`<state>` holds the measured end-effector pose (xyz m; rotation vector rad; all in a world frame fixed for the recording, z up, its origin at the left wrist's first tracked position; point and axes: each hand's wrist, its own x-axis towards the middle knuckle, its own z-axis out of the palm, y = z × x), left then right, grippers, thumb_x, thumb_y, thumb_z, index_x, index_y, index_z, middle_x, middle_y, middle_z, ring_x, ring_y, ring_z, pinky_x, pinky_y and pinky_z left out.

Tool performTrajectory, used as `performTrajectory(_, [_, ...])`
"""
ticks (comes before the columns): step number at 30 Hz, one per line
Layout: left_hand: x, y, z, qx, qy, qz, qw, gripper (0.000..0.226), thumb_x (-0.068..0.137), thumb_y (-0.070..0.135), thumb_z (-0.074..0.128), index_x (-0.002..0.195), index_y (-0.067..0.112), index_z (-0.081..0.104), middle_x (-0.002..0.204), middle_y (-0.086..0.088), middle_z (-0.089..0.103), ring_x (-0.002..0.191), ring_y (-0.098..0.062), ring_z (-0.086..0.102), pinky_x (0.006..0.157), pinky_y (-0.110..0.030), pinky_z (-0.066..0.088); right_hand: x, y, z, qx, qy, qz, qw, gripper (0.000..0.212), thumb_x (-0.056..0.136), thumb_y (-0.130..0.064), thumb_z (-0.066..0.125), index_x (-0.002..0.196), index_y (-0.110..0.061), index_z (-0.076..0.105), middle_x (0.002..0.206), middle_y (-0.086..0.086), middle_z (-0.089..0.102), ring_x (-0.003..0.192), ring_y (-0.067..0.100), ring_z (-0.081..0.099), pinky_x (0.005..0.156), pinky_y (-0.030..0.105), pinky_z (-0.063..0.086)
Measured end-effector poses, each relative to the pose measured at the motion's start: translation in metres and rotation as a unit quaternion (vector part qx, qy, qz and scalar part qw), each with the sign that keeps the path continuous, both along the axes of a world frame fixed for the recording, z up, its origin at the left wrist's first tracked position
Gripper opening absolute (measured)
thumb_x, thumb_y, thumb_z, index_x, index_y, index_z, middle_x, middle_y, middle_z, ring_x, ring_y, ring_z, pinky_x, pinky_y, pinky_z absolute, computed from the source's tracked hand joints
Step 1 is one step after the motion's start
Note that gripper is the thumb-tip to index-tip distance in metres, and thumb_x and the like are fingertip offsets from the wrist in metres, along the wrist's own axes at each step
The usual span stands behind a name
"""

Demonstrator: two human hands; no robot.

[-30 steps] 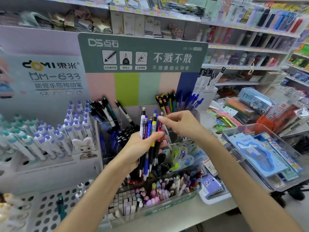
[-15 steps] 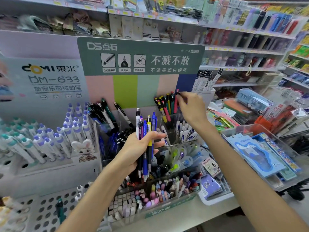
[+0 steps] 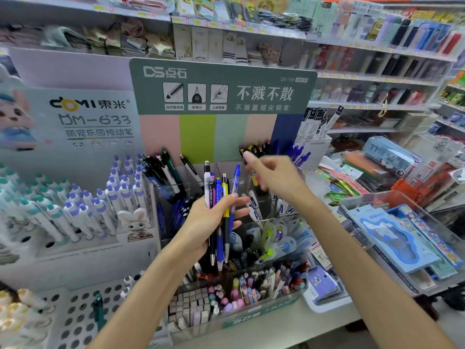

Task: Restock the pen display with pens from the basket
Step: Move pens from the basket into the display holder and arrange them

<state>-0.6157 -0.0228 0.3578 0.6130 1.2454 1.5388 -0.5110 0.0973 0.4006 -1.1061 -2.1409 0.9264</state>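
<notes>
My left hand (image 3: pixel 198 225) grips a bunch of several pens (image 3: pixel 221 195), white, purple, blue and yellow, held upright in front of the pen display (image 3: pixel 221 86). My right hand (image 3: pixel 274 177) is blurred and hovers just in front of the compartment of multi-coloured pens (image 3: pixel 254 147). Its fingers are relaxed and hold nothing, and it sits a little right of and above the bunch. Blue pens (image 3: pixel 298 153) fill the compartment to the right, and black pens (image 3: pixel 163 170) fill one on the left.
A display of white pens with purple and teal caps (image 3: pixel 100 205) stands on the left. In front, a clear bin (image 3: pixel 251 290) holds erasers and small pens. A clear box of blue packaged items (image 3: pixel 392 238) sits at right. Stocked shelves run behind.
My right hand took a pen from the bunch, reached up to the multi-coloured compartment, and has now drawn back down and left without it. The bunch in my left hand is smaller.
</notes>
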Motion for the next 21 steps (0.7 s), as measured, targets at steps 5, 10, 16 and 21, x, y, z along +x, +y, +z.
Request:
performTrajectory(5, [0.002,0.001,-0.004,0.016,-0.004,-0.015,1.000,0.020,0.094,0.021,0.057,0.111,0.011,0.063,0.099,-0.002,0.075,0.090,-0.016,0.072,0.066,-0.023,0.058,0.014,-0.013,-0.002,-0.175,0.068,0.046,0.981,0.029,0.085,-0.035,0.067,0.106,-0.016,0.068,0.080,-0.004,0.069,0.054,0.002,0.055,0.048,0.015,0.042])
performTrajectory(10, [0.018,0.013,0.000,0.020,0.016,-0.032,0.999,0.018,0.092,0.021,0.061,0.105,0.010,0.066,0.099,-0.007,0.075,0.089,-0.017,0.072,0.069,-0.026,0.059,0.035,-0.010,0.002,-0.191,0.074,0.018,0.979,0.029,0.086,-0.030,0.068,0.110,-0.014,0.065,0.075,-0.006,0.069,0.060,0.001,0.062,0.051,0.014,0.046])
performTrajectory(16, [0.016,0.024,-0.001,0.015,-0.016,0.013,1.000,0.013,0.092,0.020,0.061,0.098,0.011,0.066,0.097,-0.002,0.075,0.090,-0.017,0.072,0.071,-0.027,0.058,0.074,0.041,0.016,0.022,0.301,-0.214,0.929,0.009,0.089,-0.018,0.065,0.094,-0.011,0.067,0.080,0.000,0.069,0.063,0.000,0.065,0.063,0.016,0.052])
performTrajectory(21, [0.019,0.023,-0.002,-0.007,-0.016,-0.001,1.000,0.018,0.091,0.021,0.062,0.100,0.006,0.068,0.094,-0.003,0.076,0.087,-0.014,0.072,0.068,-0.025,0.059,0.061,0.072,0.001,0.121,0.196,-0.229,0.946,0.013,0.086,-0.020,0.069,0.095,-0.010,0.068,0.083,0.005,0.071,0.075,0.017,0.069,0.077,0.038,0.058])
